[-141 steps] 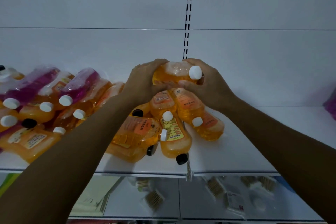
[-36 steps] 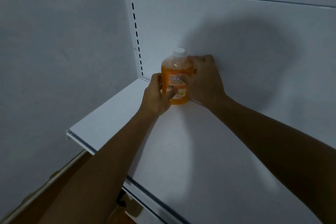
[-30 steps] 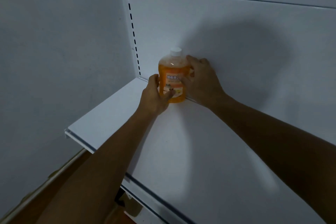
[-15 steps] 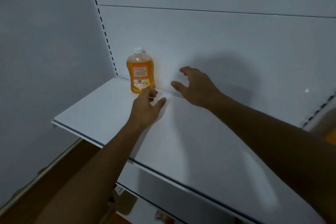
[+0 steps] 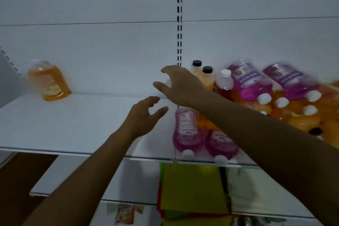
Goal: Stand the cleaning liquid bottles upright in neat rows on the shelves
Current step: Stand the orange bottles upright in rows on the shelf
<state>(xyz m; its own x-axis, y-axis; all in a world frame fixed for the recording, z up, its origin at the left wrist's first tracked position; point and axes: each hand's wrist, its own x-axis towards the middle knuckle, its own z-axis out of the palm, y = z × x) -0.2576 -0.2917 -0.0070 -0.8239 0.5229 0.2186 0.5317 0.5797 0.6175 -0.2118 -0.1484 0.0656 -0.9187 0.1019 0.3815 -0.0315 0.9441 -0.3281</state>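
One orange bottle (image 5: 48, 80) stands upright at the far left rear of the white shelf (image 5: 60, 126), against the back panel, well apart from both hands; its outline is blurred. The left hand (image 5: 142, 116) hovers over the middle of the shelf with fingers spread and lightly bent, grasping nothing. The right hand (image 5: 180, 84) is raised higher and further back, near the slotted upright (image 5: 179, 18), fingers splayed and likewise empty. To the right of the hands lies a heap of bottles (image 5: 286, 101), orange and purple, most on their sides with white caps facing outward. Two orange bottles with black caps (image 5: 202, 69) and one pale bottle with a white cap (image 5: 224, 82) stand upright at the rear of the heap, just beyond the right hand. Two pink bottles (image 5: 201, 134) lie on the shelf below the right forearm, caps pointing toward the front edge, the nearer one just right of the left hand. Whether the right forearm touches them cannot be determined. On the lower shelf sits a stack of green and yellow sheets (image 5: 194, 192); small packets (image 5: 124, 213) lie further down, too blurred to identify.
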